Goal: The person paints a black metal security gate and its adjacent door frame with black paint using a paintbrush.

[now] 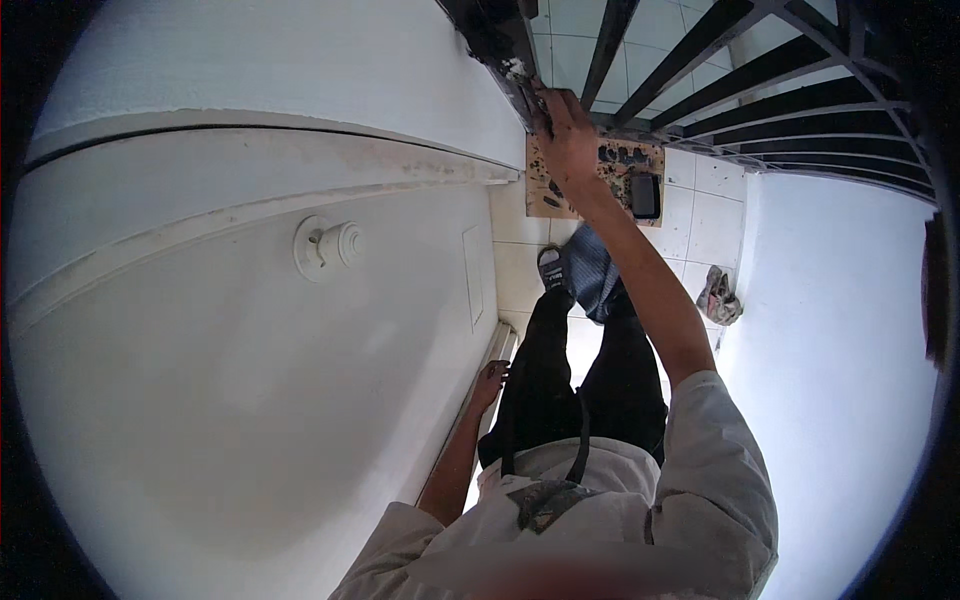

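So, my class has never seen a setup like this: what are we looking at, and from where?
No machine here: a person works bare-handed. The one picture comes from a downward-looking fisheye camera on their head, so straight edges bend. The picture's left is the person's left. Each grip is simply a hand. The right grip is against the frame of a dark metal grille; whether it holds something small, I cannot tell. The left grip is low, beside the white surface. On the tiled floor lies a stained brown sheet with a dark tray on it; further right is a crumpled bundle.
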